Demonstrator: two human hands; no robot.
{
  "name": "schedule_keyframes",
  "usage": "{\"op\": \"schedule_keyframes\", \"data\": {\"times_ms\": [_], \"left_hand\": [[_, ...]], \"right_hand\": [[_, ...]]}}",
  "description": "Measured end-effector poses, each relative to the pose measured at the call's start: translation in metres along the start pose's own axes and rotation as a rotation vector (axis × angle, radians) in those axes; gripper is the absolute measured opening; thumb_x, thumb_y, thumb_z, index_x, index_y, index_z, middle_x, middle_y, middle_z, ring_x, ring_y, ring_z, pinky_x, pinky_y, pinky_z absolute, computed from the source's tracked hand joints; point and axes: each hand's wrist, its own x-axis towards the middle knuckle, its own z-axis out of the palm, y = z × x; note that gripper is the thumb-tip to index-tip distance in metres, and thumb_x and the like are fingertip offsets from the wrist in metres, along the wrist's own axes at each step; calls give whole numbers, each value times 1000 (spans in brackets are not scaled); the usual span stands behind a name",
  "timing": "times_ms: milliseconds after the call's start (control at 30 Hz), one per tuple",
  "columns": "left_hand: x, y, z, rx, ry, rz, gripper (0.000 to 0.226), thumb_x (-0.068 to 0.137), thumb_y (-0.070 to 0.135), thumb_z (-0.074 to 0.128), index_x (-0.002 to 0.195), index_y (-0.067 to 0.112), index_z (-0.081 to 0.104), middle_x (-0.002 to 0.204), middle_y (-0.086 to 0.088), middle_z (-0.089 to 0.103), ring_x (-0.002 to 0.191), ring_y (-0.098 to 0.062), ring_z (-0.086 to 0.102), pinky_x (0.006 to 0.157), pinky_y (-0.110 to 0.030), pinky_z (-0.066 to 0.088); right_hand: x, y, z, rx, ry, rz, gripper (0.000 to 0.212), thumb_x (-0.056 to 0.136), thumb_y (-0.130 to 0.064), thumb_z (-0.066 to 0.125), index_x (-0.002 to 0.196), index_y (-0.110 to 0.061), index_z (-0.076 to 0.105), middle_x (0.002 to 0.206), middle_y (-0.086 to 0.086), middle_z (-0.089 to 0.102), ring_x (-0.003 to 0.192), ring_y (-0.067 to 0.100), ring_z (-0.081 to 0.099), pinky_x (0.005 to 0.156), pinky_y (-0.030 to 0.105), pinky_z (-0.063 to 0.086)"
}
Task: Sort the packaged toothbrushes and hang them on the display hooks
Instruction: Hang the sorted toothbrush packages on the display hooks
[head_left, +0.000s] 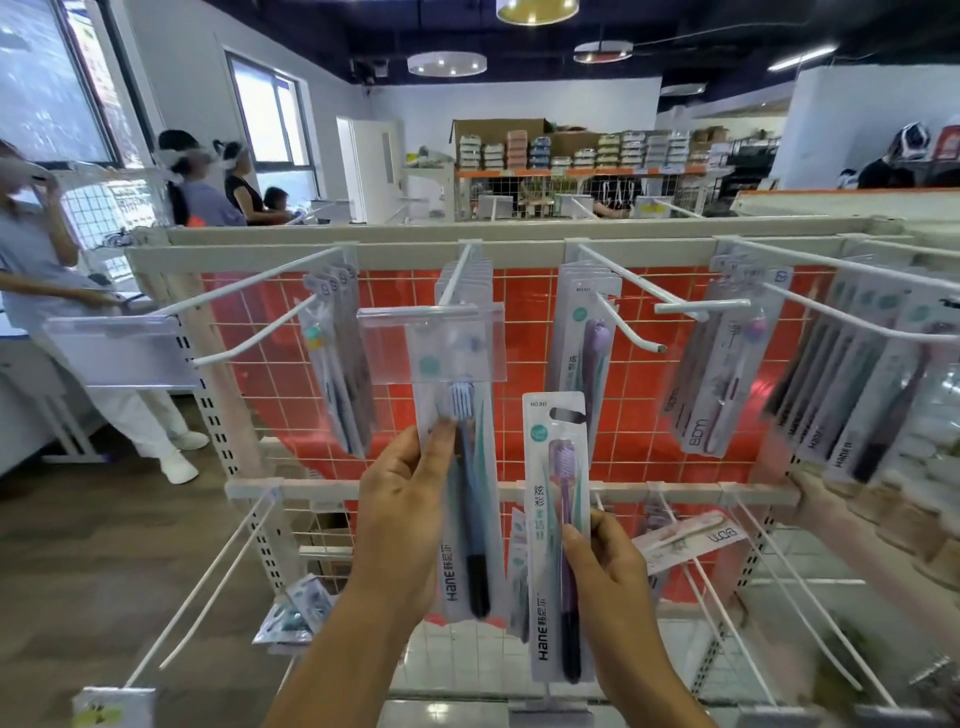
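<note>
My left hand (402, 512) grips a packaged blue toothbrush (470, 514) that hangs under the centre hook (457, 280), its top hidden behind a clear price-tag holder (431, 345). My right hand (610, 577) pinches a packaged purple toothbrush (558, 519) by its lower right edge and holds it upright, off any hook, just right of the blue pack. More purple packs (584, 358) hang on the hook (618, 291) up and to the right.
The rack is a red-backed wire grid (524, 332) with long white hooks. Packs hang at the left (337, 364) and far right (852, 395). A loose pack (685, 538) lies across the lower hooks. Another person's arm (852, 525) reaches in from the right. People stand at the far left.
</note>
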Motion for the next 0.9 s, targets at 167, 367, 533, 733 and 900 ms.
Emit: {"op": "schedule_keyframes", "data": {"times_ms": [167,367,533,733,900], "left_hand": [[18,-3,5,80,-7,-39,27,94,30,50,101,13,69,92,3,76,86,-8,71,70,-17,55],[62,-18,6,173,55,-99,56,80,64,59,103,14,69,92,-8,71,82,-25,61,84,-36,49],[81,-34,2,75,90,-173,84,57,78,71,106,9,64,102,-3,53,92,-24,44,77,-48,41],[78,-39,4,72,94,-144,68,63,71,72,102,16,68,106,-17,65,94,-27,55,98,-58,45],[67,-43,4,109,147,-84,34,82,46,65,97,16,67,103,-13,69,104,-36,63,93,-49,52]], "right_hand": [[1,1,-4,-36,-2,-16,14,97,-17,47,100,-16,61,86,-2,73,82,15,69,68,26,54],[1,-2,-12,-32,16,-61,14,96,-16,49,97,-17,63,88,3,72,86,23,68,76,38,57],[-3,-10,-18,-18,25,-129,13,94,-17,52,90,-19,64,85,5,70,80,21,66,76,42,57],[-12,-20,-19,3,25,-227,13,89,-37,56,84,-31,66,83,11,66,77,26,62,74,48,54],[-22,-30,-21,2,34,-359,14,83,-30,51,83,-33,66,80,5,65,74,24,63,68,42,56]]}}
